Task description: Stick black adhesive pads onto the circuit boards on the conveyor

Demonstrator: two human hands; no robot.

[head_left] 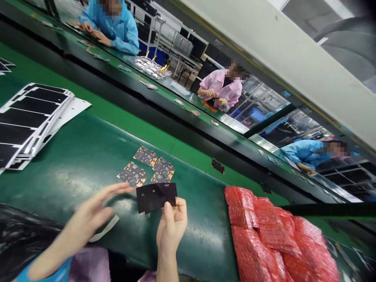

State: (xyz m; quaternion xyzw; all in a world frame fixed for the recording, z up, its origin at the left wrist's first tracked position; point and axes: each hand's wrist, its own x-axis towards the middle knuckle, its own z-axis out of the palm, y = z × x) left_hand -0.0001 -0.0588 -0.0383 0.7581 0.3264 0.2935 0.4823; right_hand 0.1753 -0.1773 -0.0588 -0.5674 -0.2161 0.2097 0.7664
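My right hand (172, 227) pinches a thin matte black sheet (156, 197) by its lower edge, between thumb and fingers. My left hand (88, 215) is open, with its fingertips reaching close to the sheet's left edge, and it holds nothing. Just beyond the sheet lie several small circuit boards with orange and dark patches (145, 156) on the green belt (88, 156). The black sheet hides part of the nearest board. A pale strip of backing paper (104, 229) lies under my left hand.
A stack of black sheets on white backing (32, 123) sits at the left. Red bubble bags (273, 235) are heaped at the right. A small black piece (217, 166) lies farther along the belt. Several co-workers (220, 84) sit across the line handling small parts.
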